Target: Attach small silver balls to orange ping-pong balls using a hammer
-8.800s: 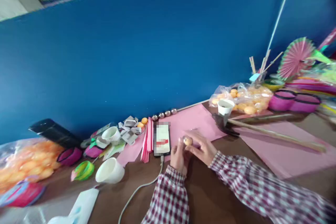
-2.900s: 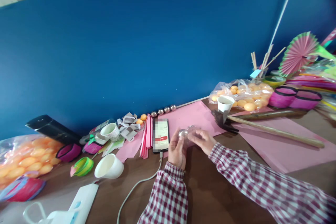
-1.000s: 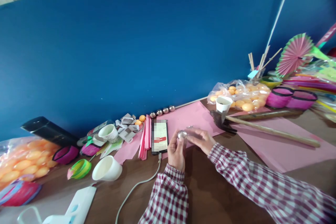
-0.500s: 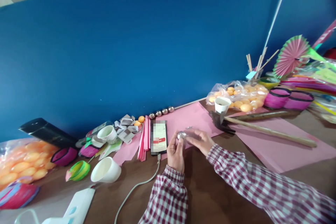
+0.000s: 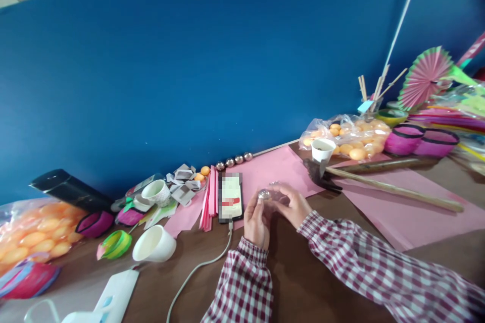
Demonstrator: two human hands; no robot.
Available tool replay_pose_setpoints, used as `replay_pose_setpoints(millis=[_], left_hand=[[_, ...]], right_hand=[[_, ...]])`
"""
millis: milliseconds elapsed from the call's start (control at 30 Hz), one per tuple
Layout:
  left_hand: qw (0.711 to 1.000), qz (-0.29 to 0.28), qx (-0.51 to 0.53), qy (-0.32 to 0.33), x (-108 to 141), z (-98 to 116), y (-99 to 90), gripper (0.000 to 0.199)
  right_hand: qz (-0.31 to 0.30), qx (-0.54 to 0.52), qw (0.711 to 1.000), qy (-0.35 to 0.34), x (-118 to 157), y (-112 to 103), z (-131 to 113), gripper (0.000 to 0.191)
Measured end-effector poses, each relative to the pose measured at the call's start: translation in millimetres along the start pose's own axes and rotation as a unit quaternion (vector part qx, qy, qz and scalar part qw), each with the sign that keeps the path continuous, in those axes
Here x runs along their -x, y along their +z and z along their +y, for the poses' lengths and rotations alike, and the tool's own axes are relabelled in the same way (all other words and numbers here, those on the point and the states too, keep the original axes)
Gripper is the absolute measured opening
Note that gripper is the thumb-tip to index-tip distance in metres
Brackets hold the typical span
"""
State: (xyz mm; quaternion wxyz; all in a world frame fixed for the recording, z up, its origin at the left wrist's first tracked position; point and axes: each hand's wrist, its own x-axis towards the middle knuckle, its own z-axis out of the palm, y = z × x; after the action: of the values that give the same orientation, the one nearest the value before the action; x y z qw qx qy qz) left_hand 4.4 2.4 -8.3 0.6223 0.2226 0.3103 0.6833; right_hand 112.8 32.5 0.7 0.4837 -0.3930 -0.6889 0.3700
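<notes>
- I have both hands in view over the middle of the brown worktop (image 5: 303,282), their checked sleeves coming in from the near side.
- My left hand (image 5: 256,219) grips a silver ball (image 5: 264,194) between thumb and fingers, holding it above the worktop, just right of the phone (image 5: 232,192).
- My right hand (image 5: 291,205) has its thumb and fingers bent close to the ball's right side; I cannot tell whether they grip it.
- Just beyond the right fingers I make out a small shiny item (image 5: 275,182), too blurred to name.
- Four more silver balls (image 5: 230,162) stand in a row along the far edge, against the blue wall (image 5: 189,60).
- Beyond the hands lies a pink sheet (image 5: 282,164); folded pink strips (image 5: 214,192) sit left of the phone.
- A pale cable (image 5: 197,271) runs from the phone's near end toward me.
- To the right I see a hammer (image 5: 394,190) lying partly over another pink sheet (image 5: 409,222), with a white cup (image 5: 322,150) just beyond its head and a bag of orange balls (image 5: 358,153) behind that.
- On the left a white cup lying tilted (image 5: 154,244) is near a green item (image 5: 115,244) and a white power strip (image 5: 117,287).
</notes>
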Motion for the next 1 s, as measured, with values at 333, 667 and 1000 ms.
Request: replay_pose_setpoints(millis=[333, 667, 1000], left_hand=[[0.998, -0.015, -0.057, 0.008, 2.4, 2.2, 3.6, 0.023], [0.998, -0.008, 0.019, -0.054, 2.5, 5.9, 2.0, 0.019], [0.998, -0.022, 0.005, -0.066, 3.0, 6.5, 0.6, 0.021]], right_hand=[[-0.01, 0.13, 0.976, -0.173, 4.9, -1.7, -3.1, 0.027], [0.0, 0.056, 0.997, -0.059, 2.0, -1.7, -4.6, 0.024], [-0.013, 0.059, 0.994, -0.094, 2.1, -2.5, -2.6, 0.037]])
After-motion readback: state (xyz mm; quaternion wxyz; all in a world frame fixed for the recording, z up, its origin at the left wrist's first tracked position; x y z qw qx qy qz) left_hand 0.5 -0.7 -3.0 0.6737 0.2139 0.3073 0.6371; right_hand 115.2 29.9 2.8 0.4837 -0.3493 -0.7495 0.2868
